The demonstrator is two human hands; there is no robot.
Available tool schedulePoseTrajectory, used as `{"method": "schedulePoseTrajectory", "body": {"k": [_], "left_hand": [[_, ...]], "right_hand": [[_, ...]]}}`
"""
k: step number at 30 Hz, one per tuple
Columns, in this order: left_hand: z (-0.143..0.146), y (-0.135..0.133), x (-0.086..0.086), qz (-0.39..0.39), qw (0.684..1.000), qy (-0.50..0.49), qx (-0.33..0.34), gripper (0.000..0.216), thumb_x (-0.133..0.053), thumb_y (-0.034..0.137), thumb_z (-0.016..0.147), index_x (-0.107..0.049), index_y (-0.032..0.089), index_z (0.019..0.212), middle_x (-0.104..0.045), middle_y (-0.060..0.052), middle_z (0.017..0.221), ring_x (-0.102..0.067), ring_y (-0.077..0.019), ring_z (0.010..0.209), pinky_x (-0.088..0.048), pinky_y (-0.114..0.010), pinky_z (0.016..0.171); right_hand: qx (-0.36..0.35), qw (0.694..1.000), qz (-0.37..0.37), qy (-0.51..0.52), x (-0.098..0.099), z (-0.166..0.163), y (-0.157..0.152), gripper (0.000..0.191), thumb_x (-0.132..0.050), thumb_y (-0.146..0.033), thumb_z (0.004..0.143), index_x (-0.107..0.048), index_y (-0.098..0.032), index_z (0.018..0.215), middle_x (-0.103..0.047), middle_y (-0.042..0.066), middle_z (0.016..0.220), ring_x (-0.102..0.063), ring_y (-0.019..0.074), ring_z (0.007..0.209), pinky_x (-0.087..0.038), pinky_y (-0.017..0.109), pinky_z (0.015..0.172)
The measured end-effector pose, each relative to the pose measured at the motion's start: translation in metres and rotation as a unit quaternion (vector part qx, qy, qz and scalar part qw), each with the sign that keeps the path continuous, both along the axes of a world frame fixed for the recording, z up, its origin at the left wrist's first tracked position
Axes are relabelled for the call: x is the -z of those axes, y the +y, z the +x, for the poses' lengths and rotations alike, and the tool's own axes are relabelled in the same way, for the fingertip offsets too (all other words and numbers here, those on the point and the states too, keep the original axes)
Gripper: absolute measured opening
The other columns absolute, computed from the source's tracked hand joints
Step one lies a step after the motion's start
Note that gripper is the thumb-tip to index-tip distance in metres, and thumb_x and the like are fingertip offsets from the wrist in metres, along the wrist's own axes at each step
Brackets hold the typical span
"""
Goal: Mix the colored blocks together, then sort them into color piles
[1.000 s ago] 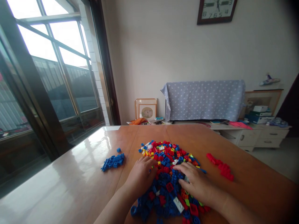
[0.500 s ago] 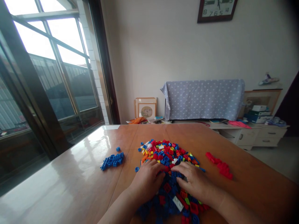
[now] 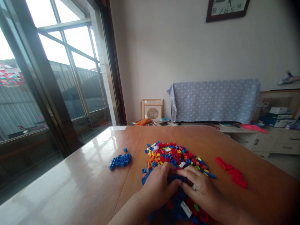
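Observation:
A heap of small plastic building bricks in blue, red, yellow, orange, white and green lies on the table before me. My left hand and my right hand meet over its near part. Between their curled fingers and thumbs are blue building bricks, partly covered by the fingertips; whether these are joined cannot be made out. A white brick lies below the hands among darker blue and red ones. The heap's near side is shaded and partly hidden by my wrists.
On the left of the brown table lies a cluster of blue bricks, a small blue piece just behind it. To the right is a row of red bricks. Beyond the table stands a white cabinet under a dotted cloth.
Both hands have drawn together, their fingertips now nearly touching around the blue bricks. The view has turned slightly left, so the whole scene sits further right.

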State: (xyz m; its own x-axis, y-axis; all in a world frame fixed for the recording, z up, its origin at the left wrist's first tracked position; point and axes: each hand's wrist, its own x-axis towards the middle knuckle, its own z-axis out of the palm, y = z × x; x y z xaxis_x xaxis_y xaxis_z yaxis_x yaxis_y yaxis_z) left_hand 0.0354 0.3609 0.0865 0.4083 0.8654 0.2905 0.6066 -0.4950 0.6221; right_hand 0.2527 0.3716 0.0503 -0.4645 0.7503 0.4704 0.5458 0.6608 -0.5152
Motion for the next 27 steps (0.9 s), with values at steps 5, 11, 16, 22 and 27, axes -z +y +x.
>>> {"method": "schedulePoseTrajectory", "body": {"k": [5, 11, 16, 22, 27], "left_hand": [[-0.005, 0.004, 0.0, 0.019, 0.999, 0.005, -0.037, 0.021, -0.066, 0.023, 0.082, -0.058, 0.024, 0.101, -0.069, -0.001, 0.097, -0.06, -0.0203, 0.09, -0.045, -0.031, 0.08], [-0.044, 0.025, -0.012, 0.027, 0.975, 0.114, -0.187, 0.014, -0.059, 0.027, 0.088, -0.061, 0.025, 0.101, -0.072, -0.004, 0.104, -0.063, -0.0247, 0.102, -0.04, -0.038, 0.092], [-0.084, 0.044, -0.002, 0.003, 0.926, 0.239, -0.292, 0.012, -0.06, 0.032, 0.089, -0.066, 0.025, 0.097, -0.073, -0.007, 0.105, -0.061, -0.0293, 0.107, -0.04, -0.04, 0.091], [-0.11, 0.055, 0.014, -0.011, 0.908, 0.25, -0.336, 0.012, -0.062, 0.025, 0.083, -0.072, 0.026, 0.089, -0.068, -0.011, 0.11, -0.059, -0.033, 0.11, -0.043, -0.039, 0.085], [-0.117, 0.061, 0.015, -0.018, 0.898, 0.213, -0.384, 0.022, -0.049, 0.019, 0.09, -0.068, 0.023, 0.101, -0.066, -0.011, 0.115, -0.064, -0.0265, 0.101, -0.044, -0.034, 0.081]], "right_hand": [[0.028, 0.999, -0.018, 0.002, 0.001, -0.002, -0.003, 0.041, -0.059, -0.032, 0.094, -0.06, -0.034, 0.135, -0.068, 0.005, 0.116, -0.068, 0.0199, 0.102, -0.056, 0.03, 0.09], [0.086, 0.996, -0.005, 0.011, 0.007, 0.009, 0.007, 0.032, -0.058, -0.039, 0.095, -0.066, -0.03, 0.124, -0.071, 0.006, 0.112, -0.069, 0.0199, 0.089, -0.058, 0.034, 0.083], [0.102, 0.995, -0.007, 0.009, 0.01, 0.014, 0.013, 0.03, -0.057, -0.04, 0.095, -0.068, -0.028, 0.12, -0.071, 0.006, 0.11, -0.069, 0.0208, 0.094, -0.057, 0.035, 0.087], [0.104, 0.994, -0.004, 0.016, 0.01, 0.016, 0.016, 0.029, -0.057, -0.04, 0.093, -0.071, -0.029, 0.116, -0.072, 0.006, 0.105, -0.07, 0.0207, 0.088, -0.058, 0.034, 0.082], [0.105, 0.994, 0.004, 0.033, 0.009, 0.018, 0.017, 0.031, -0.057, -0.042, 0.093, -0.071, -0.028, 0.116, -0.072, 0.006, 0.105, -0.069, 0.0204, 0.088, -0.057, 0.033, 0.081]]}}
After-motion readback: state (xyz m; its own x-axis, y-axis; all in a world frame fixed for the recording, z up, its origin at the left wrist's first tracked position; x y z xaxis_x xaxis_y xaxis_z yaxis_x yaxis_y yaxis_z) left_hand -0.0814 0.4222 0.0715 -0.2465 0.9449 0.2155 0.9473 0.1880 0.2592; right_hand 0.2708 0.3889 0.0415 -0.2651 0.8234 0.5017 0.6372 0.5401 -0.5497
